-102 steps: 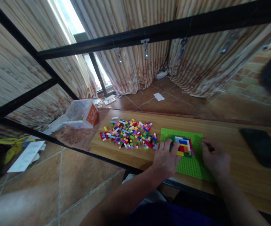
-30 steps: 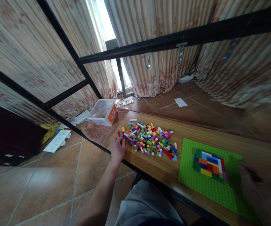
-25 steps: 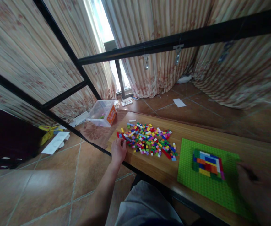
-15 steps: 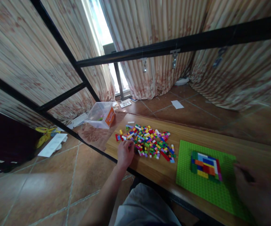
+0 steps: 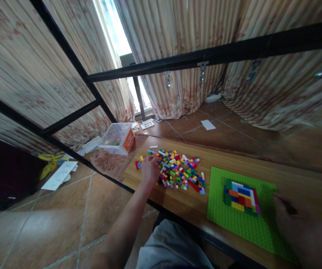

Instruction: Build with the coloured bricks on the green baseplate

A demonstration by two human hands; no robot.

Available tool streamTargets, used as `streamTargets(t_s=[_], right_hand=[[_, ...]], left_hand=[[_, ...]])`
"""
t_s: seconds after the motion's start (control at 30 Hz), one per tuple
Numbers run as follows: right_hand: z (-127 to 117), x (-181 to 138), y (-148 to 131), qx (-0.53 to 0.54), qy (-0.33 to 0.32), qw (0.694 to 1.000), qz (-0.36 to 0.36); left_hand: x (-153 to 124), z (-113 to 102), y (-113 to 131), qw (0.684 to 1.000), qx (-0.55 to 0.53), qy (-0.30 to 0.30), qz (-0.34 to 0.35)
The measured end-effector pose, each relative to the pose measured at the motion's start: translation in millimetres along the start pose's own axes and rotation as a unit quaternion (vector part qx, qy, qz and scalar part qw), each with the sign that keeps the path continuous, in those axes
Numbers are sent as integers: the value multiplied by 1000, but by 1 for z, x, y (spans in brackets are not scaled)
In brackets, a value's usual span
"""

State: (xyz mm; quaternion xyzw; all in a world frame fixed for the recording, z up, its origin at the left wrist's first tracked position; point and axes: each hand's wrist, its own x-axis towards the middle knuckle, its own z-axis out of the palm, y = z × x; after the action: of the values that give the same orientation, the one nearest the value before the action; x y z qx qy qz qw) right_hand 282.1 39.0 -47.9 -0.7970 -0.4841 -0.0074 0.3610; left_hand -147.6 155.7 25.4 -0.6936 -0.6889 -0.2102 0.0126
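My left hand (image 5: 150, 169) reaches over the left side of a pile of loose toy bricks (image 5: 179, 168) in many colours. Its fingers are bent down at the bricks but look loosely apart, and I see no brick held in them. Farther right lies a green studded baseplate (image 5: 215, 201) bearing a low, roughly rectangular block of joined bricks (image 5: 241, 198) in several colours. At the baseplate's right edge is my right hand (image 5: 296, 220), dark and blurred. Its fingers are curled together, and whatever is in them is hidden.
The bricks and baseplate lie on a long wooden bench (image 5: 185, 201). A clear plastic box (image 5: 117, 138) with an orange label stands on the floor beyond its left end. A black metal rail (image 5: 155, 67) crosses in front of the curtains (image 5: 177, 30). Papers (image 5: 60, 175) lie at left.
My left hand has moved forward from the pile's near left edge onto its left side, its fingers less pinched. The right hand stays beside the baseplate. The view has shifted slightly.
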Motion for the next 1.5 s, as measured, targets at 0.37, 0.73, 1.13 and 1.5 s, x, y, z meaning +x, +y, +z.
streamTargets(t_s=[0.37, 0.73, 1.13, 1.5], right_hand=[[-6, -1, -23, 44, 1, 999, -20], [-8, -1, -32, 75, 7, 997, -25], [-8, 0, -33, 76, 10, 997, -29], [-8, 1, -36, 100, 20, 994, -35]], left_hand=[[13, -3, -1, 992, 82, -41, 85], [14, 4, -5, 991, 87, -34, 95], [-23, -18, 56, 951, -308, -27, 23], [-80, 29, 170, 825, -512, -239, 13]])
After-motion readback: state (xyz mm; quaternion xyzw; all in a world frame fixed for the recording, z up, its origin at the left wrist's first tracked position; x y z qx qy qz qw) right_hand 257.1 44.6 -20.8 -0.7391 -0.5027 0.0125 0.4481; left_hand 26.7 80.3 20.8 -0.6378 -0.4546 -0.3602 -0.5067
